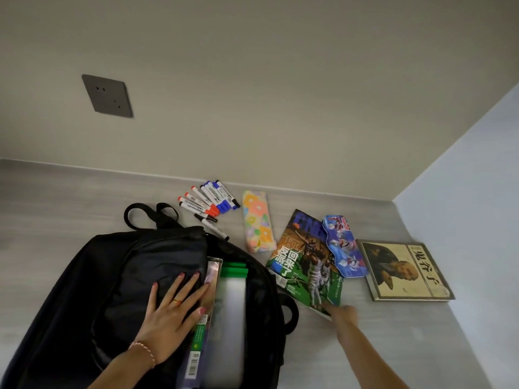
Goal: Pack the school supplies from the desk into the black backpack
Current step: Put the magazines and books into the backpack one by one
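A: Two hands in frame. Left hand (171,313) lies flat on the open black fabric backpack (112,290), fingers (185,287) spread apart, gripping nothing. Status on the right?

B: Right hand (344,314) at the near corner of the glossy basketball magazine (306,265), touching it. Motion-blurred; cannot tell whether its fingers are apart or together.

A: Inside the bag?

B: Thin green-spined book (199,341) and a translucent plastic folder with green clips (233,299), standing in the main compartment.

A: Still on the grey worktop (365,346)?

B: Brown portrait-cover book (404,270) right of the magazine, blue cartoon-print tin pencil case (344,245) lying on it. Farther back: floral fabric pencil pouch (258,220), then a cluster of red, blue and black whiteboard markers (209,203) near the wall.
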